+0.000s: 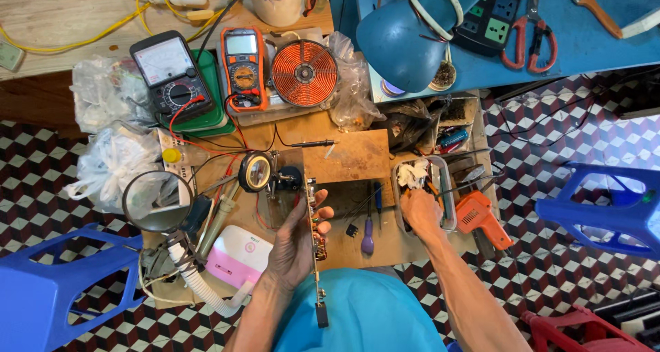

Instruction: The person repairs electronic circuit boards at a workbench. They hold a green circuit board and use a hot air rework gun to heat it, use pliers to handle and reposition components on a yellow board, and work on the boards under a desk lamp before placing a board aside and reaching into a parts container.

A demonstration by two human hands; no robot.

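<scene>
We hold a long, narrow circuit board (pixel 316 245) edge-up in our left hand (pixel 297 240), the fingers curled around its middle and the thumb side pressed against the flat face. The board carries small components and a copper-wound coil along its length, and it ends in a dark rectangular block at the near edge of the workbench (pixel 344 245), over our turquoise shirt.

Our right hand (pixel 421 213) reaches into a clear plastic tray (pixel 448 201) with rounded corners, near the right edge of the bench. The fingers are bent down among white crumpled material and small parts; we cannot tell whether they pinch anything.

Between the two hands lies a purple-handled screwdriver (pixel 368 236) on the brown cardboard-like bench surface. An orange soldering gun (pixel 481 218) lies just beside the tray, to its right. A small round magnifier (pixel 255 171) on a stand sits beside the top of the board, and a larger magnifying lens (pixel 157 201) sits toward the left edge.

At the far edge stand a black analog meter (pixel 170 73), an orange digital multimeter (pixel 244 69) and a flat copper spiral coil (pixel 304 72). A blue desk lamp (pixel 412 36) overhangs the far right corner. A pink-and-white rectangular box (pixel 240 256) lies by our left wrist.
</scene>
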